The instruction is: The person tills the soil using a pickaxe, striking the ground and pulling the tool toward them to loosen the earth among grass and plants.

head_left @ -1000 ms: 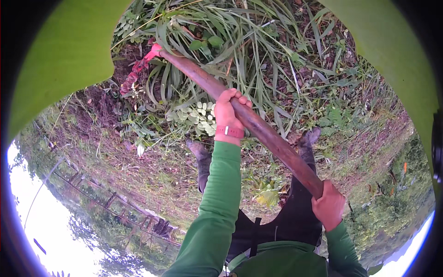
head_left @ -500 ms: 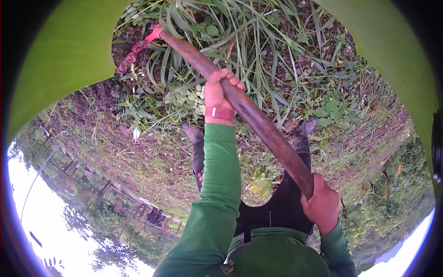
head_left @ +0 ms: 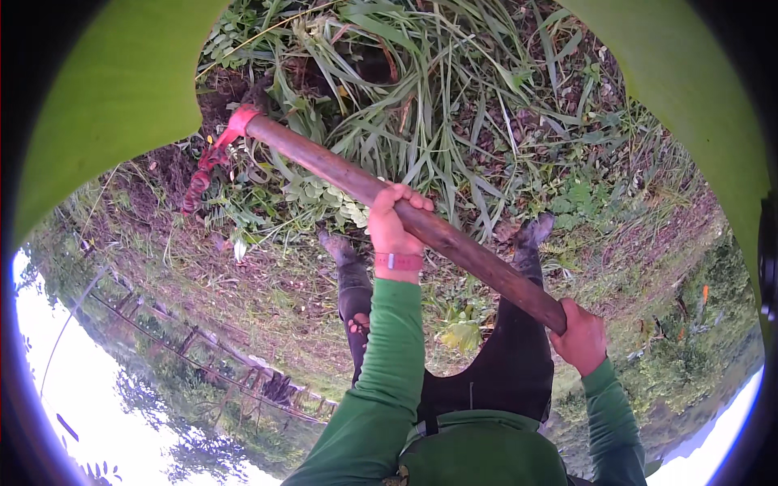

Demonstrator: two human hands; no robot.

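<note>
Snugly, left hand (head_left: 392, 223) wrapped round wooden handle (head_left: 478, 261), right hand (head_left: 582, 338) clasping end.

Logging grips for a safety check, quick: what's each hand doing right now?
Left hand: closed around the wooden handle, partway along it.
Right hand: closed around the same handle, at its lower end in the picture.

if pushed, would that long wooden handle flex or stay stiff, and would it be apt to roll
The wooden handle would probably be stiff: it looks thick, with no obvious sag between left hand and right hand. It may roll if laid down, looking rounded, though the red wrapping at its far end might hinder that.
</note>
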